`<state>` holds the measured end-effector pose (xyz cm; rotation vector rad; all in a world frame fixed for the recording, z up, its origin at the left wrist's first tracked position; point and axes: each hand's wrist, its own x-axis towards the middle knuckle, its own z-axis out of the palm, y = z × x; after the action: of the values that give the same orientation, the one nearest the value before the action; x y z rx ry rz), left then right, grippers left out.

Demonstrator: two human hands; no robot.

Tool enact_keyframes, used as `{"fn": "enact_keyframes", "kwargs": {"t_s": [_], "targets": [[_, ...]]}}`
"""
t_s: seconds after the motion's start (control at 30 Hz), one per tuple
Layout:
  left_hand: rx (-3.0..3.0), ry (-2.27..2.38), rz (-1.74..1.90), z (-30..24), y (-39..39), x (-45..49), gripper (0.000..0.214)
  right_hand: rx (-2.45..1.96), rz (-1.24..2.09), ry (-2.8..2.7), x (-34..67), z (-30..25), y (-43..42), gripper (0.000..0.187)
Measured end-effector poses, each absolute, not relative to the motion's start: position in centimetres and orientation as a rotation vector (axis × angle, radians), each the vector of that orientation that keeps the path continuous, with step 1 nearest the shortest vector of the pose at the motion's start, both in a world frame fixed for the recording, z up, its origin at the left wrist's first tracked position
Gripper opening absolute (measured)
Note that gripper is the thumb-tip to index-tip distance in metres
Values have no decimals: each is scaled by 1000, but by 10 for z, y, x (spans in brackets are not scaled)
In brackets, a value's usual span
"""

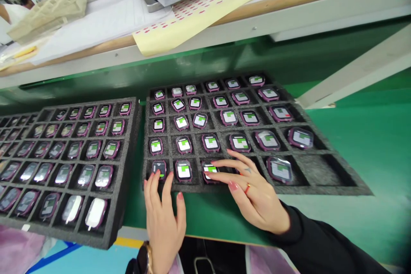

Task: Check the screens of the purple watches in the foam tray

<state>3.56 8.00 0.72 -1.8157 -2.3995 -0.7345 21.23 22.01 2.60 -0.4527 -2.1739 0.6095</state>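
A dark grey foam tray (324,171) holds purple-cased smartwatch faces in square compartments, most with green-and-white screens lit. My left hand (165,220) reaches over its front left corner, fingers spread. One fingertip rests at a smartwatch with a darker screen (159,167). My right hand (257,195), with fingers stretched out, lies over the front row. Its fingertips are at another smartwatch (208,175) and partly cover its screen. Between the two hands a smartwatch with a lit screen (183,170) sits in its compartment. Neither hand grips anything.
On the left stands a second foam tray (126,171) of similar watches, some screens dark or white. Both trays are on a green surface (369,145). Above them runs a shelf edge (257,28) with a yellow sticker sheet (167,43), papers and a beige divided tray (51,13).
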Motion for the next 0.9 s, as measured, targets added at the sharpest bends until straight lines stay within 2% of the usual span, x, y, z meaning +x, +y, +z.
{"fn": "enact_keyframes", "kwargs": {"t_s": [0.27,0.63,0.9], "targets": [[-1790,-2435,-732,8,82,51,50,-493,609,-2170,214,27,220,35],[-1808,-2507,-551,8,88,51,50,-533,667,-2165,214,27,220,39],[-1805,-2446,-674,9,86,49,48,-543,692,-2160,213,29,222,37]]}}
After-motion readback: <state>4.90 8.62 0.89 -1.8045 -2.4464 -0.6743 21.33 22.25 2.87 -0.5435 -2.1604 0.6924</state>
